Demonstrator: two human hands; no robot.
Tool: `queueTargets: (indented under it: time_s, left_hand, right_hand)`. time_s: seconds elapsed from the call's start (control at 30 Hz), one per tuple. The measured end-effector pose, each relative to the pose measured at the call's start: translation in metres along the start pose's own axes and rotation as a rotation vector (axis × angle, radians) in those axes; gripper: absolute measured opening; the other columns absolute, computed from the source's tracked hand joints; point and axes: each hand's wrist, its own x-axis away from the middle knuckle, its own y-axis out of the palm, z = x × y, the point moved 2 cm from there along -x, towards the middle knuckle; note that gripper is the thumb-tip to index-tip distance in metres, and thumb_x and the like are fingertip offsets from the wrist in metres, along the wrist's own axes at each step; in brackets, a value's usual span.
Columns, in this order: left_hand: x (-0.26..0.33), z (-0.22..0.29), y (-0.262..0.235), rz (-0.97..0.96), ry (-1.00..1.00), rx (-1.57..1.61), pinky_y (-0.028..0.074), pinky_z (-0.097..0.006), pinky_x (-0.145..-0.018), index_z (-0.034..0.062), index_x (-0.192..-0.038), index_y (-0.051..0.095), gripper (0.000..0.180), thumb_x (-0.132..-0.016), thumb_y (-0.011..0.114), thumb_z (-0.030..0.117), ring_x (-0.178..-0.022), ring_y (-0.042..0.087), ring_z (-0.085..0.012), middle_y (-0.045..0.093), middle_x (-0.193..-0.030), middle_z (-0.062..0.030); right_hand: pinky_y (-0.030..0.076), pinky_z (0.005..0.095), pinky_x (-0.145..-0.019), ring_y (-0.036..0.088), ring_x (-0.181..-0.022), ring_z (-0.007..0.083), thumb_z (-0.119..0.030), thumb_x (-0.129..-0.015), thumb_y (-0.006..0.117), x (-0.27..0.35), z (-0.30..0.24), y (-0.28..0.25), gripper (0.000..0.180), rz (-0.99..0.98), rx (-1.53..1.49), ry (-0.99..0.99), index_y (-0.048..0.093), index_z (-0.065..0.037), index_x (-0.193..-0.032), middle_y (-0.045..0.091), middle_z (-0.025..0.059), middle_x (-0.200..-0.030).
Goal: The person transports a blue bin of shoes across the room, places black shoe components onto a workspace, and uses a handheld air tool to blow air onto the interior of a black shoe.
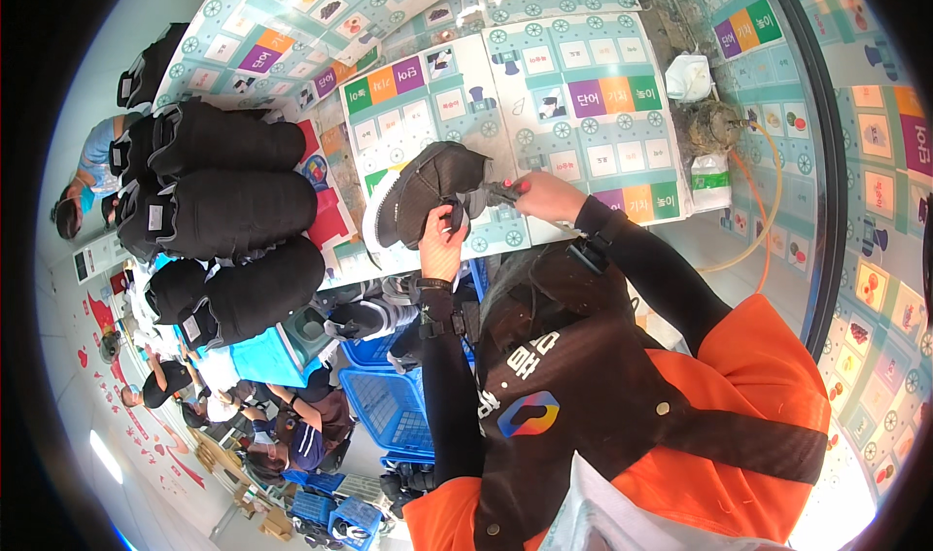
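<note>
A dark grey knit shoe (437,189) with a white sole lies tilted on its side on the patterned table cover, its sole facing left. My left hand (443,250) is closed on the shoe's near side, with a black part of it between thumb and fingers. My right hand (549,199) is wrapped around a small dark tool (505,192) with red on it. The tool's tip points left at the shoe's opening; a greyish patch shows there, too small to make out. Whether tip and shoe touch, I cannot tell.
Black padded shoe-shaped bundles (243,206) are stacked at the left. Blue baskets (389,410) and several shoes (364,318) lie below the table edge. Yellow and orange hoses (777,177) hang at the right, by a white crumpled item (689,77). Other people work at lower left.
</note>
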Motion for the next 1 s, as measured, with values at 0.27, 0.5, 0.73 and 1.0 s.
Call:
queueTargets:
  time_s: [0.27, 0.5, 0.73, 1.0]
  left_hand:
    - [0.0002, -0.0002, -0.0009, -0.003, 0.026, -0.053, 0.052, -0.027, -0.085, 0.0039, -0.130, 0.051, 0.045, -0.089, 0.067, -0.006, -0.099, 0.066, -0.0150, 0.069, -0.111, -0.0087]
    - [-0.0006, -0.0011, -0.0005, -0.001, 0.022, -0.061, 0.052, -0.026, -0.084, 0.0039, -0.129, 0.051, 0.044, -0.089, 0.067, -0.005, -0.098, 0.067, -0.0141, 0.070, -0.110, -0.0083]
    - [-0.0011, -0.0029, -0.0002, -0.010, 0.029, -0.023, 0.052, -0.025, -0.083, 0.0040, -0.128, 0.052, 0.042, -0.089, 0.068, -0.004, -0.095, 0.067, -0.0127, 0.071, -0.107, -0.0070]
    - [0.0005, -0.0022, -0.0030, -0.002, 0.063, -0.075, 0.052, -0.025, -0.083, 0.0045, -0.129, 0.051, 0.044, -0.089, 0.067, -0.004, -0.096, 0.067, -0.0138, 0.070, -0.108, -0.0076]
  right_hand:
    - [0.048, 0.0522, -0.068, 0.064, -0.074, 0.0472, -0.018, -0.072, 0.061, 0.0034, -0.0027, 0.0013, 0.024, -0.082, -0.014, -0.043, 0.063, 0.006, -0.071, 0.065, 0.0295, -0.077]
    - [0.048, 0.0525, -0.068, 0.064, -0.074, 0.0476, -0.018, -0.072, 0.061, -0.0007, 0.0022, 0.0031, 0.024, -0.027, -0.039, -0.044, 0.064, 0.006, -0.072, 0.064, 0.0294, -0.075]
    - [0.049, 0.0502, -0.064, 0.064, -0.068, 0.0451, -0.020, -0.068, 0.062, 0.0009, 0.0001, 0.0030, 0.025, -0.105, -0.047, 0.027, 0.064, 0.005, -0.071, 0.064, 0.0274, -0.070]
    - [0.049, 0.0486, -0.062, 0.066, -0.067, 0.0418, -0.020, -0.068, 0.062, -0.0013, -0.0021, 0.0039, 0.024, -0.165, -0.063, 0.062, 0.064, 0.004, -0.070, 0.064, 0.0269, -0.070]
